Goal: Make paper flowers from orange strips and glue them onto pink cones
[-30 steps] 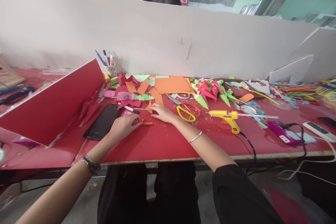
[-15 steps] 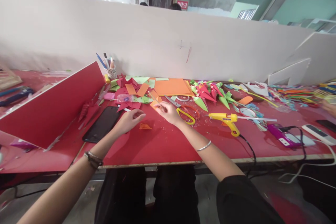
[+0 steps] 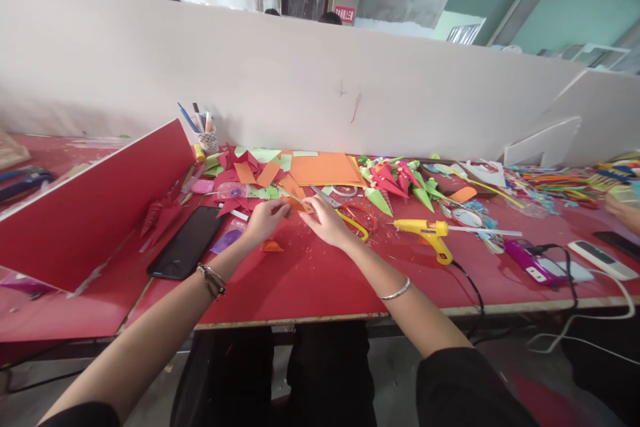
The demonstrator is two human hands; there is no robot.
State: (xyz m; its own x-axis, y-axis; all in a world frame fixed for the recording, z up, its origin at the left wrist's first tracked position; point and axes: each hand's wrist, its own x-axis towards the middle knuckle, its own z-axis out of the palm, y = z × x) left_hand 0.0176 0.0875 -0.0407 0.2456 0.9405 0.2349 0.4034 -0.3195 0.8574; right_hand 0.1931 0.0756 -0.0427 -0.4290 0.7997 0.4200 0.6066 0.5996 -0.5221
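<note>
My right hand (image 3: 327, 221) is closed on a thin stick-like tool (image 3: 289, 196), whose pale end points up and left. Close beside it, my left hand (image 3: 266, 220) has its fingers pinched together near the tool's end; what they hold, if anything, is too small to make out. Orange paper (image 3: 300, 205) shows between the two hands, partly hidden by my right fingers. A small folded orange piece (image 3: 271, 246) lies on the red table (image 3: 310, 287) just below my left hand. Scissors with yellow handles (image 3: 356, 225) rest right behind my right hand.
A yellow glue gun (image 3: 425, 230) lies to the right, its cord over the front edge. A black phone (image 3: 184, 243) and a slanted red board (image 3: 100, 213) are at left. Behind are orange sheets (image 3: 323, 168) and folded paper cones (image 3: 390, 180). Another person's hand (image 3: 623, 210) shows far right.
My left hand has moved right and its fingers have come together beside the tool. My right hand still holds the tool, now lower. A purple piece shows beside the phone.
</note>
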